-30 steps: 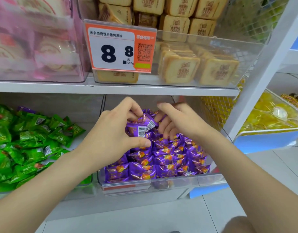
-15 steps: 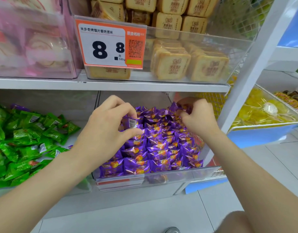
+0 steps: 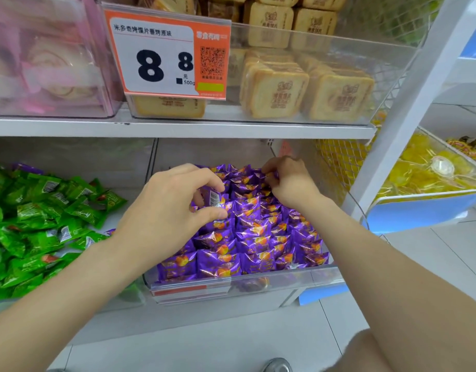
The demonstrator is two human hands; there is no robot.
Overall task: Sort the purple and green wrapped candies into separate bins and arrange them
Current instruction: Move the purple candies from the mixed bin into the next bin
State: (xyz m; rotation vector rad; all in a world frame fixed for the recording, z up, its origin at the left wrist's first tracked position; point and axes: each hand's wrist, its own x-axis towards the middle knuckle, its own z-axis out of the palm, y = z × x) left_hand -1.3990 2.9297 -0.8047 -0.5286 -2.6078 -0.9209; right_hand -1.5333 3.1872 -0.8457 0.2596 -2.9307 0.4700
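Observation:
Purple wrapped candies [image 3: 258, 237] stand in neat rows in a clear bin [image 3: 271, 280] on the lower shelf. My left hand [image 3: 167, 208] hovers over the bin's left side and pinches a purple candy [image 3: 214, 198] between thumb and fingers, barcode side showing. At the bin's back right corner, my right hand [image 3: 290, 181] has its fingers curled round purple candies [image 3: 269, 174] in the rear row. Green wrapped candies [image 3: 40, 218] lie in a loose heap in the bin on the left, with a purple one [image 3: 27, 167] at its back and another [image 3: 110, 232] at its right edge.
The upper shelf [image 3: 177, 128] hangs low over the bins and carries a clear bin of toast-slice packs [image 3: 306, 92] with an orange price tag [image 3: 167, 55]. A white upright post [image 3: 408, 103] borders the purple bin on the right. Yellow candies [image 3: 424, 167] fill a blue-fronted bin beyond it.
My right hand has moved from the middle of the purple bin to its back right corner. My left hand stays over the left side, still pinching its purple candy.

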